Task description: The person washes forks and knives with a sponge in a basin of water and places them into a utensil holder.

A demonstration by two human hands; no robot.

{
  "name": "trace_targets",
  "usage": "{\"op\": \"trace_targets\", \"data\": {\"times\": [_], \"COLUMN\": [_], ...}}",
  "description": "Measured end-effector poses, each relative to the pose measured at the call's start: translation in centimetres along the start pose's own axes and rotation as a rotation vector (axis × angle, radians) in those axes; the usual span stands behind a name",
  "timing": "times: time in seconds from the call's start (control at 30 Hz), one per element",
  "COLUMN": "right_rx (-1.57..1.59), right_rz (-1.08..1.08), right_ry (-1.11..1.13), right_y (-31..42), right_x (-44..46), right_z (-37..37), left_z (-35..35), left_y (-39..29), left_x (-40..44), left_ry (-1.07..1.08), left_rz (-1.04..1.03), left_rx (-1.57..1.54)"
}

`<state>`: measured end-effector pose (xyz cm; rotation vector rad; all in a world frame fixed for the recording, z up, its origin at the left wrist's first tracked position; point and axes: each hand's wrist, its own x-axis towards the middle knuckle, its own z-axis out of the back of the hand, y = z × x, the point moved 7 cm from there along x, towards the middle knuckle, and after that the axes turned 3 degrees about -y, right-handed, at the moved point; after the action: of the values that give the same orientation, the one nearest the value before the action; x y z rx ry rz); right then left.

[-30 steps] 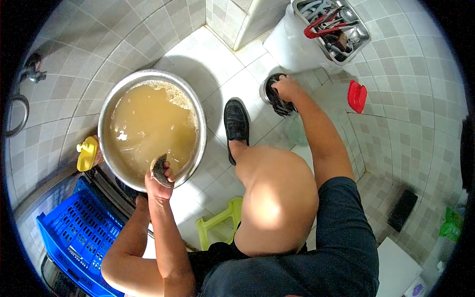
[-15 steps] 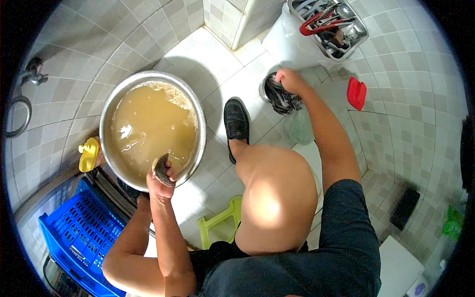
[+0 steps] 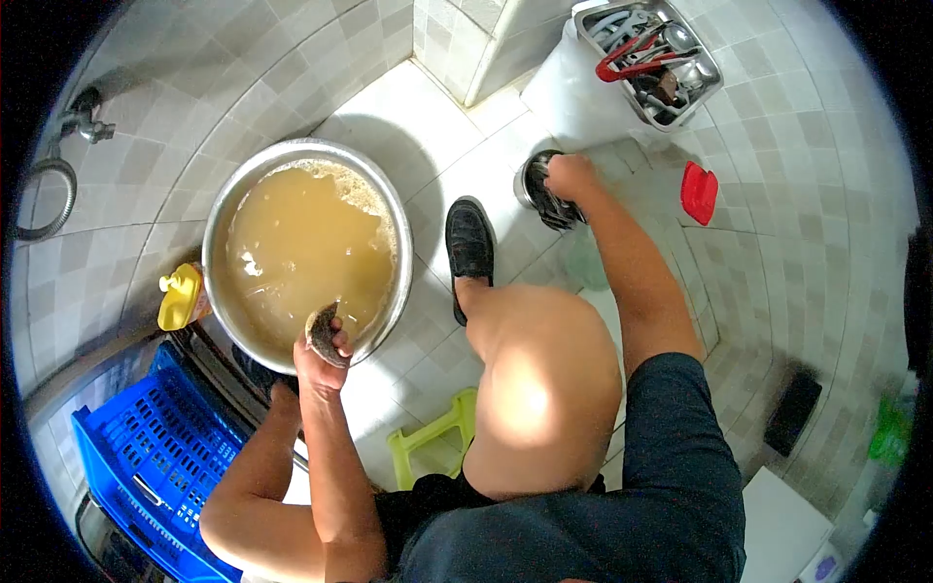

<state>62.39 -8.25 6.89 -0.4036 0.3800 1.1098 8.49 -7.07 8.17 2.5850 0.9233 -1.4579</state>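
Observation:
My left hand (image 3: 321, 367) is closed around a scouring sponge (image 3: 327, 335), dark on one face and pale yellow along its edge. It is over the near rim of a wide metal basin (image 3: 400, 291) filled with cloudy, yellowish-brown water and some foam. On my right side, a round metal container (image 3: 525, 189) packed with dark-looking cutlery (image 3: 556, 212) stands on the floor. My right hand (image 3: 571, 177) reaches over its rim, fingers bent down among the pieces. The fingertips are hidden, so which piece they grip does not show.
A metal tray (image 3: 714, 83) of utensils and red-handled tongs sits on a white bin (image 3: 573, 97). A yellow bottle (image 3: 180, 296) and blue crate (image 3: 175, 447) are at left. Near my legs is a green stool (image 3: 428, 437). A red object (image 3: 699, 192) lies right.
My right hand has moved from the cutlery container's upper edge down over the cutlery. My left hand keeps the sponge at the basin's near rim. The whole view has shifted slightly.

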Motion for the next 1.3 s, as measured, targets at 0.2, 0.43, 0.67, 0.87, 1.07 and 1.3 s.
{"op": "trace_targets", "data": {"times": [0.2,0.43,0.67,0.87,1.07,1.3], "right_rx": [-0.076,-0.069,0.054,0.125,0.552,0.851], "right_rz": [-0.068,-0.101,-0.088,0.295,0.417,0.613], "right_ry": [0.033,0.032,0.003,0.192,0.239,0.377], "right_y": [1.6,1.3,-1.1,1.2,9.9,22.1], "right_x": [0.6,0.1,-0.1,-2.9,-8.4,-14.3], "right_z": [-1.6,-0.8,1.6,6.8,17.0,24.9], "left_z": [0.5,-0.6,-0.8,-3.0,-8.0,-8.6], "left_y": [-0.6,-0.2,-0.1,-0.7,-1.9,-3.4], "left_x": [0.5,0.5,0.2,-0.7,-4.0,-5.9], "left_ry": [-0.024,-0.008,-0.03,-0.128,0.094,0.085], "left_rz": [-0.032,0.008,-0.014,-0.115,-0.134,-0.284], "left_rx": [-0.008,-0.036,-0.016,0.115,0.01,-0.081]}}
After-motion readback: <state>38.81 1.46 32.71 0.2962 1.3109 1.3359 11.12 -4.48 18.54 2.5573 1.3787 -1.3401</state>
